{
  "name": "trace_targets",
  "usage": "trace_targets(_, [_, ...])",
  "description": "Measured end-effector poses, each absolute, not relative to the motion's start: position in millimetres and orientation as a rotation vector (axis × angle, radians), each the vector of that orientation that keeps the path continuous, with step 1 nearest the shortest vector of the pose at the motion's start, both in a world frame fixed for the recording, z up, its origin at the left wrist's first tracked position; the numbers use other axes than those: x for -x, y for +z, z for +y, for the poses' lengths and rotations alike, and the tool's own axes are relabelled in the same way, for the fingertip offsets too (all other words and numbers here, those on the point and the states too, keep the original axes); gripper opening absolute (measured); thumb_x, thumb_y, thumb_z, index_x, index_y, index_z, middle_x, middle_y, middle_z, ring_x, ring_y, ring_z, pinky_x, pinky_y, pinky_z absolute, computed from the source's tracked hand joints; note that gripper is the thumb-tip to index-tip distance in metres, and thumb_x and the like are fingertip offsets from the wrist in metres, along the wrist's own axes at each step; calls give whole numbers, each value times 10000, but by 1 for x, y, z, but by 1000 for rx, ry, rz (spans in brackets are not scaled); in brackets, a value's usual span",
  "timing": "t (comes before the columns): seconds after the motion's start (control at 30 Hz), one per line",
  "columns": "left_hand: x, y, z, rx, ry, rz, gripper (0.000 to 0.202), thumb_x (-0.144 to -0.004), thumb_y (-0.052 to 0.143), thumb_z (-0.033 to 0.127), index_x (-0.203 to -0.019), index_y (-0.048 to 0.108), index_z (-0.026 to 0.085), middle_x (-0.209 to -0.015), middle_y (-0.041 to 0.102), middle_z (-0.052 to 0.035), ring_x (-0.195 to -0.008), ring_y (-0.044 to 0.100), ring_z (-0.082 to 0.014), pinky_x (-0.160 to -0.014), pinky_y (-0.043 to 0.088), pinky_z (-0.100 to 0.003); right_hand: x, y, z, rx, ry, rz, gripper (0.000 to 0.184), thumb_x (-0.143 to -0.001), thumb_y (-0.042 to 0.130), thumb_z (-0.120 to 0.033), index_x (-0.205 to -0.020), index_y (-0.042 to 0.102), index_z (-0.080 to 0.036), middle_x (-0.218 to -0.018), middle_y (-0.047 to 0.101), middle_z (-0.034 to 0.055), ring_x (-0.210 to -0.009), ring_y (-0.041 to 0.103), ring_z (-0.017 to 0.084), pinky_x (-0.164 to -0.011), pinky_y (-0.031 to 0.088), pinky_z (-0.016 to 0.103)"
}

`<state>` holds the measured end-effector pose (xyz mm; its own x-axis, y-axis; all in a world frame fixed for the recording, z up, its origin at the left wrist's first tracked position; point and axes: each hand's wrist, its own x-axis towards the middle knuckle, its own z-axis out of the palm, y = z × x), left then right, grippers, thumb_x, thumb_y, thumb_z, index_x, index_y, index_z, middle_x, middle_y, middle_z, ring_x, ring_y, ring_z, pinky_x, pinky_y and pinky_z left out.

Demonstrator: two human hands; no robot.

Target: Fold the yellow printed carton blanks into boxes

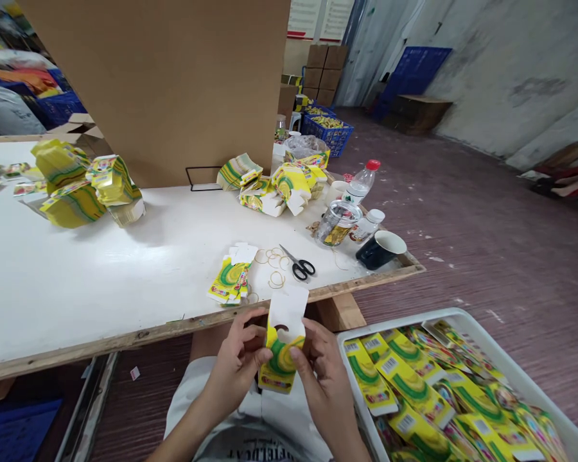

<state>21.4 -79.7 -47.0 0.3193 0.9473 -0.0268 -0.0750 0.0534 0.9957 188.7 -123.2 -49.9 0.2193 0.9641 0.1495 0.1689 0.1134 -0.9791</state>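
A small yellow and green carton (280, 359) is held upright above my lap, its white top flap standing up and its top open. My left hand (243, 356) grips its left side with the thumb on the front. On the other side my right hand (320, 366) holds it, thumb pressed to the front face. Just beyond, on the table, lies a small stack of flat cartons (231, 276). Rubber bands (274, 258) and black-handled scissors (298, 263) lie to the right of that stack.
A white tub (455, 313) of filled cartons stands at my right. Bundled cartons (77, 186) sit on the white table (173, 256) at left, more (289, 186) at the back. A dark mug (380, 251), a jar (338, 223) and a bottle (361, 183) line the right edge. A cardboard panel (183, 90) rises behind.
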Motion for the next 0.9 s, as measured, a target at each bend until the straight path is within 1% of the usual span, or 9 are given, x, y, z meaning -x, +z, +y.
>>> trace_targets(0.07, [-15, -42, -79, -1382, 917, 907, 321, -879, 661, 339, -1166, 674, 196, -1379, 613, -167, -1130, 658, -285, -861, 565, -333, -197, -47, -123, 1302, 918, -1320, 295, -952, 582, -289, -1246, 605, -293, -1187, 704, 58, -1015, 696, 192, -818, 553, 252])
trace_targets(0.13, [-10, -37, -78, -1429, 828, 862, 297, -881, 660, 339, -1138, 704, 197, -1378, 612, -160, -1183, 625, -302, -866, 558, -322, -204, -46, -123, 1296, 968, -1390, 206, -959, 572, -303, -1139, 670, -284, -1079, 736, 40, -952, 705, 193, -789, 541, 244])
trace_targets(0.23, [-6, -32, -77, -1353, 713, 768, 487, -874, 679, 331, -1340, 582, 231, -1181, 708, -131, -995, 682, -248, -792, 555, -298, -211, -44, -122, 1289, 1022, -1413, 199, -979, 529, -340, -1021, 704, -253, -943, 747, 35, -825, 704, 188, -693, 523, 235])
trace_targets(0.3, [-6, -30, -77, -1306, 672, 738, 552, -861, 702, 315, -1381, 532, 246, -1053, 726, -87, -890, 674, -203, -746, 535, -266, -213, -42, -120, 1286, 1037, -1422, 227, -988, 510, -347, -993, 708, -238, -899, 742, 36, -795, 695, 189, -686, 517, 244])
trace_targets(0.53, [-11, -33, -76, -1216, 660, 722, 287, -821, 750, 285, -1081, 663, 201, -968, 669, -30, -775, 607, -126, -655, 463, -192, -209, -29, -118, 1264, 951, -1506, 236, -985, 522, -299, -877, 718, -225, -819, 681, 28, -777, 668, 170, -689, 498, 243])
trace_targets(0.63, [-13, -34, -78, -1189, 712, 725, 339, -841, 730, 269, -1160, 624, 226, -1026, 683, -46, -826, 640, -143, -694, 485, -208, -204, -32, -117, 1262, 925, -1381, 143, -975, 549, -296, -1019, 676, -246, -862, 689, 25, -794, 680, 167, -696, 521, 240])
trace_targets(0.7, [-14, -35, -78, -1115, 741, 693, 559, -854, 719, 265, -1360, 481, 280, -1073, 701, -65, -886, 672, -174, -763, 518, -258, -201, -36, -116, 1269, 898, -1280, 273, -965, 569, -310, -1233, 577, -261, -885, 706, 25, -789, 691, 172, -692, 543, 248])
trace_targets(0.77, [-15, -36, -77, -1105, 740, 677, 684, -858, 715, 275, -1458, 385, 283, -1120, 710, -97, -927, 688, -202, -810, 537, -301, -201, -39, -115, 1307, 862, -1270, 418, -962, 576, -312, -1369, 487, -269, -889, 718, 26, -769, 694, 173, -671, 551, 251])
trace_targets(0.9, [-15, -40, -75, -1246, 795, 791, 390, -837, 732, 295, -1213, 676, 208, -1182, 713, -115, -1021, 681, -233, -862, 546, -295, -209, -36, -114, 1306, 755, -1499, 285, -968, 562, -372, -1225, 674, -319, -1080, 716, 59, -968, 675, 203, -804, 543, 292])
